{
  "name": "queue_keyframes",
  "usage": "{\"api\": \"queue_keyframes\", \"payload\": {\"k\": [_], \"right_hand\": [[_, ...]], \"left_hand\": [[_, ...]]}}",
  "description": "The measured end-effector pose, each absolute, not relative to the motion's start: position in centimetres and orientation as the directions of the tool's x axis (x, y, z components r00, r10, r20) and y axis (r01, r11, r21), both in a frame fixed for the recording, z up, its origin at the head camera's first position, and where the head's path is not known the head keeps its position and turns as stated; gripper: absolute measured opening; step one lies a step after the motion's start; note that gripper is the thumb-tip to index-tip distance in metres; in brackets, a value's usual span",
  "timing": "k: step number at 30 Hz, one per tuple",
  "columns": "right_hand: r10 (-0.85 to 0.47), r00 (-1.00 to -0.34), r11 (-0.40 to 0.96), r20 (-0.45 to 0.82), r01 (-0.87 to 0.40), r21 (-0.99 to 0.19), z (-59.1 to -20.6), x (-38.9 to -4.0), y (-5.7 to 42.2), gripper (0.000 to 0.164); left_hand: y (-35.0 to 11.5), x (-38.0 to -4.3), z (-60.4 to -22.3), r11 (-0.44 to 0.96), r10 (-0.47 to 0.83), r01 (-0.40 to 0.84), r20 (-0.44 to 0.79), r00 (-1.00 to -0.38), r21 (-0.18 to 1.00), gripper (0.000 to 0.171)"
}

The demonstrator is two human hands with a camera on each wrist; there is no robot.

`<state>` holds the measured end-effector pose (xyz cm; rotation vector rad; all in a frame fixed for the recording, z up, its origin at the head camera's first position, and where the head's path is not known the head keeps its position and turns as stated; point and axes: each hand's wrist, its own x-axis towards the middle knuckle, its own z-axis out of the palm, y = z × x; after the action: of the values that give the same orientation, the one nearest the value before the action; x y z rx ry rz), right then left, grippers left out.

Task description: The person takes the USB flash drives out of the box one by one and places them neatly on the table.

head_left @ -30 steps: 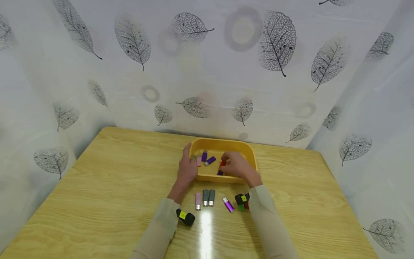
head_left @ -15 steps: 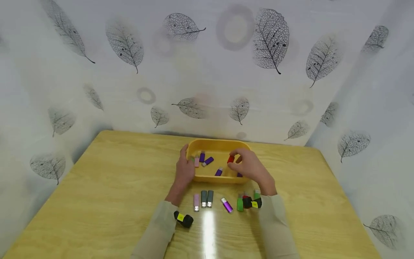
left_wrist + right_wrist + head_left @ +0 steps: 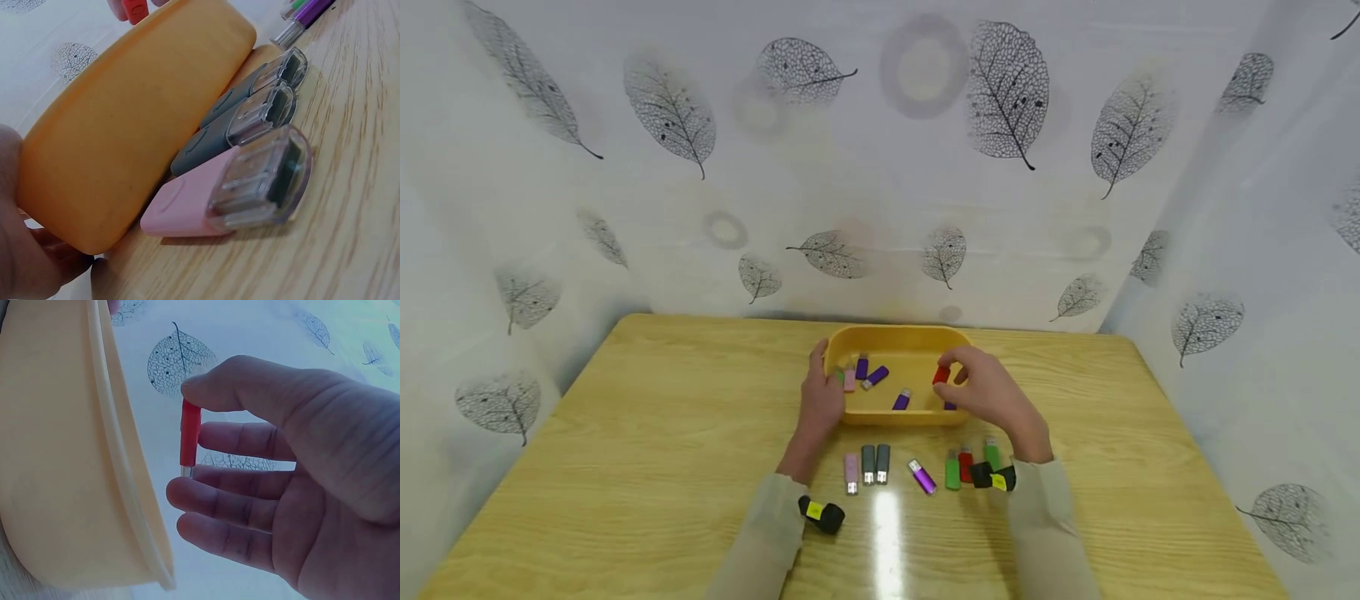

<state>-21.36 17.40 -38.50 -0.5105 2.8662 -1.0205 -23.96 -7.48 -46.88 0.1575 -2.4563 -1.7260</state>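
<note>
My right hand (image 3: 996, 392) pinches a red USB flash drive (image 3: 942, 375) over the right end of a yellow plastic tray (image 3: 902, 418). In the right wrist view, thumb and fingertips grip this red drive (image 3: 190, 434) at its ends, its metal plug downward. My left hand (image 3: 822, 398) grips the tray's left end, with fingers curled at its lower corner in the left wrist view. Inside the tray lie several purple drives, one of them a purple drive (image 3: 902, 400) near the front wall. A pink drive (image 3: 850, 379) and a partly hidden green drive (image 3: 840, 379) are beside the left hand.
In front of the tray, a pink drive (image 3: 851, 473) lies beside two grey drives (image 3: 876, 464). Farther right are a metallic purple drive (image 3: 922, 477), a red drive (image 3: 966, 464) and two green ones, close to the right wrist's black camera (image 3: 992, 477). A leaf-patterned curtain (image 3: 865, 167) surrounds the wooden table (image 3: 700, 433).
My right hand has lifted the red drive away from a purple one in the tray and moved right with it. The left hand keeps its hold on the tray.
</note>
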Motion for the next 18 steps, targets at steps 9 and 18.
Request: {"api": "queue_keyframes", "payload": {"k": [9, 18], "right_hand": [[-0.371, -0.928, 0.704, 0.016, -0.293, -0.646, -38.7, -21.1, 19.6, 0.032], [-0.415, -0.907, 0.737, -0.069, -0.291, -0.61, -38.7, -20.3, 21.0, 0.034]], "left_hand": [[-7.4, -23.7, -46.7, 0.342, -0.152, -0.022, 0.033, -0.988, 0.939, 0.055], [-7.3, -23.9, -46.6, 0.355, -0.151, -0.021, 0.035, -0.988, 0.935, 0.055]]}}
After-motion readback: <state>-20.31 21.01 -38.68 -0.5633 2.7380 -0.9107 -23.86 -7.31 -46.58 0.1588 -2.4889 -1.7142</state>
